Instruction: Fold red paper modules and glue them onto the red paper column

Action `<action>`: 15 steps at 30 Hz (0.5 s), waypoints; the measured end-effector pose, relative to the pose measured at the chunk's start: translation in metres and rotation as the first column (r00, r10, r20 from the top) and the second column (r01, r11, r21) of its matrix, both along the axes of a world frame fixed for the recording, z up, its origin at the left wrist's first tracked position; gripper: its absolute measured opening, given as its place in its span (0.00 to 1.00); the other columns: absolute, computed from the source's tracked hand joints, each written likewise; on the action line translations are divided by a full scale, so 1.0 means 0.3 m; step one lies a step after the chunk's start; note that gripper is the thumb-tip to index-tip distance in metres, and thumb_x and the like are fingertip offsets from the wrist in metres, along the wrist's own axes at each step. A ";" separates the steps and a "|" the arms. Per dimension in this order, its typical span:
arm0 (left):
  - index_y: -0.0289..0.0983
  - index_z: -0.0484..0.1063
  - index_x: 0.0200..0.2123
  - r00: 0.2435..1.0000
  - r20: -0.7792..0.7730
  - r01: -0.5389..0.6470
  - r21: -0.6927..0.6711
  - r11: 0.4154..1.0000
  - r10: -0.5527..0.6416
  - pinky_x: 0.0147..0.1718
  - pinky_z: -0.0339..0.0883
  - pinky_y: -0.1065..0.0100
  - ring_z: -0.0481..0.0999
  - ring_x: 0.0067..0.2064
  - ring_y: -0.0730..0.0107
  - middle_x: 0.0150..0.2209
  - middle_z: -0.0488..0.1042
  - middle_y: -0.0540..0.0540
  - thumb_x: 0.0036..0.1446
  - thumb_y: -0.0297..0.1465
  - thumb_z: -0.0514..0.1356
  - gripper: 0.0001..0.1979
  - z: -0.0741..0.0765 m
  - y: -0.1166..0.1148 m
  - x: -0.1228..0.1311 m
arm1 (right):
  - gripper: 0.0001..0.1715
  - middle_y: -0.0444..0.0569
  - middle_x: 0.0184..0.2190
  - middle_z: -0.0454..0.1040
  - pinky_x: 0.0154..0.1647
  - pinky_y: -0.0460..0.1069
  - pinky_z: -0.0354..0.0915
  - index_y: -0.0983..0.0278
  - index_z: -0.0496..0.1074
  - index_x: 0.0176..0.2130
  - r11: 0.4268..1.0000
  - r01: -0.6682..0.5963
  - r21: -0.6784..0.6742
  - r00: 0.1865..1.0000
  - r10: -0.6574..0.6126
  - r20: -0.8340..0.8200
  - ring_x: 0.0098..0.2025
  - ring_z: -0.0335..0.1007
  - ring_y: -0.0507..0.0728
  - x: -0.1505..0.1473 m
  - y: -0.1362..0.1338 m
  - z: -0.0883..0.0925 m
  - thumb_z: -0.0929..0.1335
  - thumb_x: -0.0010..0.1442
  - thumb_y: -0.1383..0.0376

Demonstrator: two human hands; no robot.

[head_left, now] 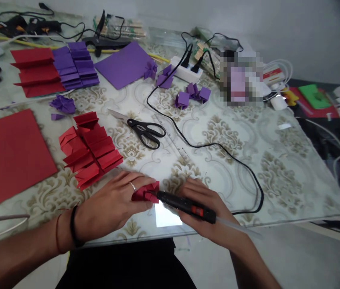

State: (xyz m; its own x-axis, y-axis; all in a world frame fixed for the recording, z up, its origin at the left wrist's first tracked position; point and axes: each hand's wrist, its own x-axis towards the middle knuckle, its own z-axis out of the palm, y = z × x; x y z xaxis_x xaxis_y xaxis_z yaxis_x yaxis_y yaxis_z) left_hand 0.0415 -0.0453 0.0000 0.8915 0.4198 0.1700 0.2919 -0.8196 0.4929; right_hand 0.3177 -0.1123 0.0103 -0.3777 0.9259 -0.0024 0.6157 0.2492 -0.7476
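Observation:
Near the table's front edge my left hand (118, 200) pinches a small piece of folded red paper (144, 193). My right hand (203, 204) is wrapped round a black glue gun (185, 204), whose tip points left and meets the red paper. A clear glue stick (239, 226) sticks out of the gun's back end. Beyond my left hand lies a cluster of pleated red paper pieces (93, 148). Black-handled scissors (146, 130) rest half open, farther off between my hands. Whether glue is coming out of the tip cannot be seen.
The gun's black cord (218, 145) loops across the patterned tabletop to a white power strip (185, 70). A transparent ruler (176, 144) lies near the scissors. Red sheets (13, 156), a purple sheet (126, 64) and small purple folded pieces (182, 100) lie around.

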 end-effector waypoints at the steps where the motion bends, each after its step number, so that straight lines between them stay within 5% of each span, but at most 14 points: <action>1: 0.44 0.79 0.54 1.000 0.000 0.000 -0.001 1.000 0.000 0.60 0.68 0.50 0.70 0.65 0.51 0.66 0.72 0.41 0.72 0.25 0.59 0.14 0.000 0.001 0.000 | 0.08 0.45 0.28 0.69 0.43 0.56 0.64 0.60 0.70 0.33 1.000 -0.002 -0.006 1.000 0.003 0.007 0.33 0.67 0.58 -0.003 0.002 0.001 0.69 0.65 0.65; 15: 0.44 0.80 0.54 1.000 -0.007 -0.005 0.013 1.000 0.005 0.61 0.67 0.51 0.70 0.65 0.51 0.65 0.72 0.42 0.74 0.26 0.57 0.14 -0.005 -0.001 0.000 | 0.13 0.43 0.28 0.67 0.43 0.56 0.61 0.60 0.67 0.31 1.000 0.006 -0.025 0.999 -0.005 0.034 0.34 0.67 0.58 -0.005 0.002 -0.015 0.70 0.67 0.62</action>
